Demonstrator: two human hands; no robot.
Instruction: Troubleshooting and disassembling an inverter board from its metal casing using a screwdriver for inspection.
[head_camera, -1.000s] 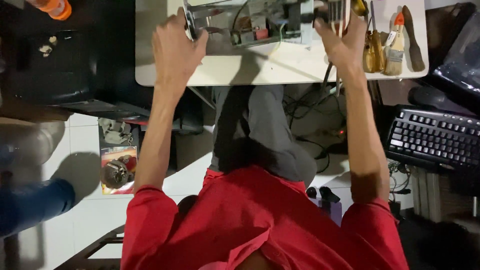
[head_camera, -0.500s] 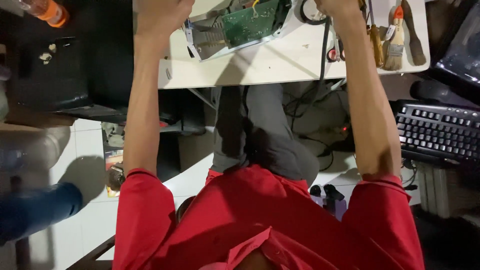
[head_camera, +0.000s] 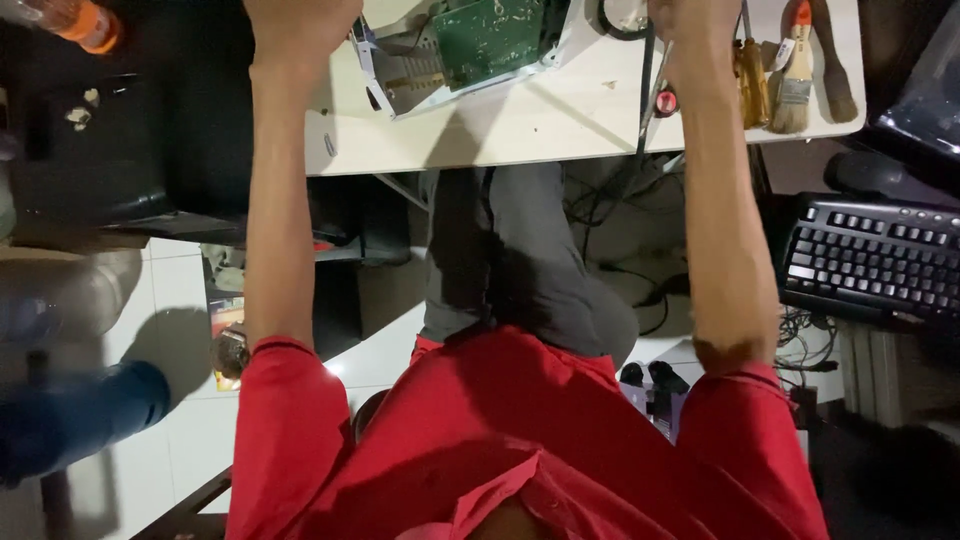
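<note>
The person in the red shirt reached both arms over the white bench. The left hand lay at the left edge of the opened metal chassis carrying a green circuit board; the right hand sat beside the screwdrivers and a paintbrush. Both hands were cut off by the top edge, so whether the fingers were apart or together could not be told. A black keyboard lay lower right

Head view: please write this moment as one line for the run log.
left hand: at open metal case | right hand: near screwdrivers, grip unclear | green circuit board: in case | paintbrush: on white table
</note>
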